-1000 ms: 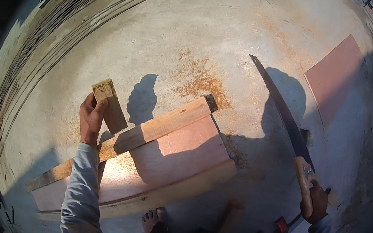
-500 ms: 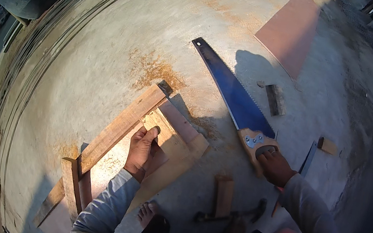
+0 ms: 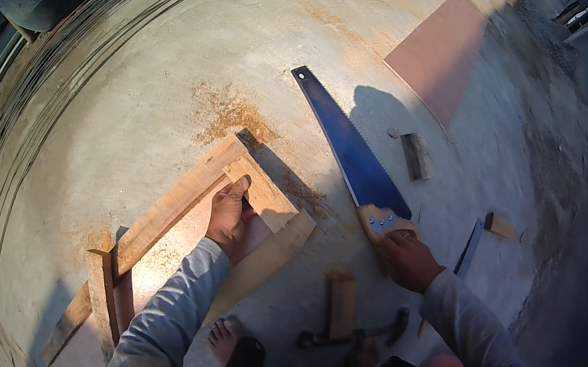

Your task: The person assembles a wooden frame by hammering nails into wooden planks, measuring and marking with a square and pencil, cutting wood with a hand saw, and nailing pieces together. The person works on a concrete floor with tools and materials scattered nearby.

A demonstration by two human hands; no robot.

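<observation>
My left hand (image 3: 228,213) grips a short wooden board (image 3: 270,197), thumb on top and fingers underneath. The board lies across the far end of a wooden frame, between a long left rail (image 3: 178,203) and a right rail (image 3: 275,250). Reddish panel (image 3: 168,260) shows inside the frame. My right hand (image 3: 409,261) is closed round the wooden handle of a handsaw (image 3: 358,151). Its blue blade points away and to the left, apart from the frame, teeth facing right. At the frame's near left, a short wooden piece (image 3: 103,299) crosses the left rail.
A hammer (image 3: 353,339) lies by my feet beside a wood block (image 3: 341,308). Rightward are a narrow metal blade (image 3: 468,248), a small block (image 3: 499,225) and a dark offcut (image 3: 415,157). A reddish sheet (image 3: 436,56) lies far off. Long rods (image 3: 58,58) curve along the left; sawdust (image 3: 231,118) dots the concrete.
The short board in my left hand has shifted away from me to the frame's far end, covering reddish panel that showed there. My right hand keeps hold of the handsaw, which has barely moved.
</observation>
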